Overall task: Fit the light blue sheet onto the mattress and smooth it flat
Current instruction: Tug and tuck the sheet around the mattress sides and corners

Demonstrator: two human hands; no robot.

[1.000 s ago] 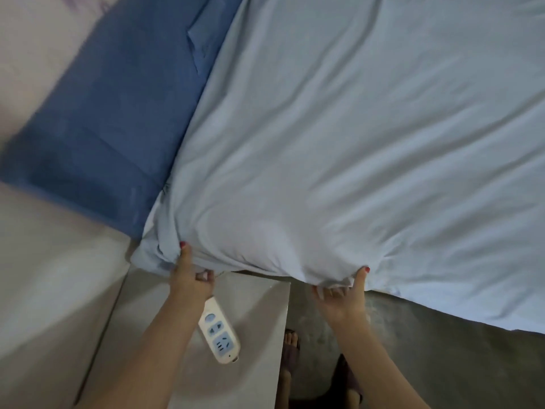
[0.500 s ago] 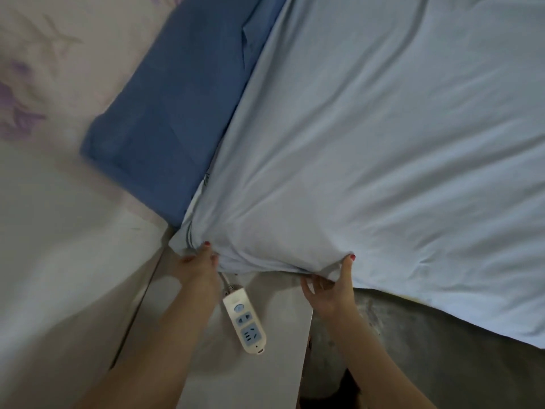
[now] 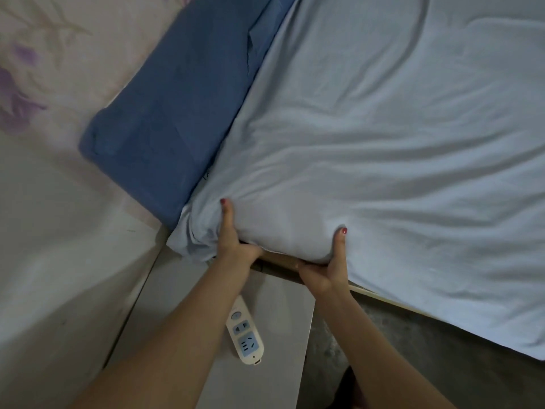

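With both thumbs laid up over the edge and the fingers tucked out of sight beneath, each grip is pinching the corner of the bed through the cloth: the left hand (image 3: 233,243) close to the very corner, the right hand (image 3: 330,267) a little along the near side, toward the middle of the frame. Between them the light blue sheet (image 3: 383,143) bulges over the mattress corner (image 3: 283,231), and it looks lifted, since a strip of the wooden bed frame (image 3: 280,259) shows just under it. Loose sheet hangs bunched at the corner (image 3: 191,237), just left of the left hand.

Further out, the sheet covers all the mattress top that I can see, up to the right edge of the frame, though long creases run across it. A darker blue cushion (image 3: 168,119) lies against its upper-left edge, next to a floral wall (image 3: 44,69).

Below the hands stands a pale bedside desk (image 3: 265,379) with a white power strip (image 3: 246,335) on it, partly under the left forearm.

I would judge the spreading done and this corner mid-tuck; the bunched cloth has yet to go under, and the smoothing is all left. The other corners are out of view.
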